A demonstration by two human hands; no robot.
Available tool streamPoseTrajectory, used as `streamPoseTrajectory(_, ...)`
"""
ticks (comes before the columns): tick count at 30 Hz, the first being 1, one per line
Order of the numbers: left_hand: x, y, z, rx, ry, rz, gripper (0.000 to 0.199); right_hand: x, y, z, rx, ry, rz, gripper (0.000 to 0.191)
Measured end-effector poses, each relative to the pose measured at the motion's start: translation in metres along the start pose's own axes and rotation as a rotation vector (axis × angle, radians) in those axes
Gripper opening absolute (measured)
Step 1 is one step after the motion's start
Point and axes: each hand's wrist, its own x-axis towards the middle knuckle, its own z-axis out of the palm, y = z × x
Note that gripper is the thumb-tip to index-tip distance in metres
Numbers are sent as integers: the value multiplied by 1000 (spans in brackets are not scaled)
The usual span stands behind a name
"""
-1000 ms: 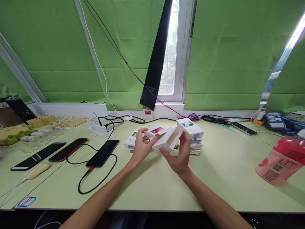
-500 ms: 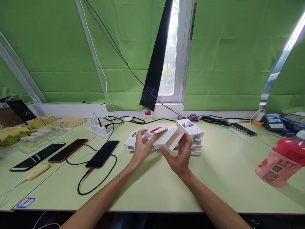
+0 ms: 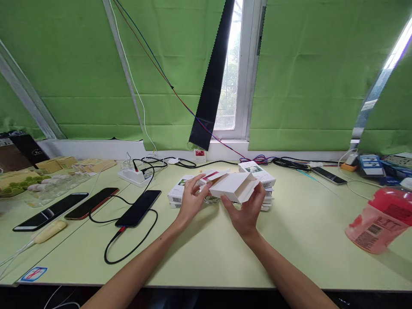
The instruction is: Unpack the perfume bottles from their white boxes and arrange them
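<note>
A white open-ended box (image 3: 230, 186) is gripped by my right hand (image 3: 246, 210), its open end tilted toward the right. My left hand (image 3: 193, 195) is closed on a second white box with a red picture (image 3: 215, 175), held just left of the first and close against it. Behind my left hand, white boxes with a green picture (image 3: 177, 192) lie stacked on the table. Another stack of white boxes (image 3: 259, 173) stands behind my right hand. Something clear and shiny (image 3: 211, 199) lies below the held boxes, mostly hidden.
Three phones lie at the left, the nearest phone (image 3: 139, 208) with a looping black cable. A power strip (image 3: 132, 176) sits behind them. Egg-shaped items (image 3: 48, 182) are at the far left. A pink-red container (image 3: 378, 219) stands at the right, with another phone (image 3: 328, 175) behind it.
The open-ended box has shifted slightly right with my right hand and turned, so that less of its inside shows. My left hand has barely moved.
</note>
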Motion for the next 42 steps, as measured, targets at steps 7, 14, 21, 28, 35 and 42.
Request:
streamPoseTrajectory(7,-1,-3,0,42,15,6,52,-1,2,-3,2,-20,-12,87)
streamPoseTrajectory(14,-1,-1,1,16,10,-9,56,-6,10,-9,41,-126,45,90)
streamPoseTrajectory(21,0,-3,1,27,19,5,56,-1,2,-4,104,-43,110,85)
streamPoseTrajectory(28,-2,3,3,-22,5,8,52,0,1,-1,137,7,151,86)
streamPoseTrajectory(35,-2,2,4,-111,-33,18,55,0,2,0,152,36,158,87)
streamPoseTrajectory(42,-3,5,4,-110,-39,11,55,0,1,1,136,48,171,87)
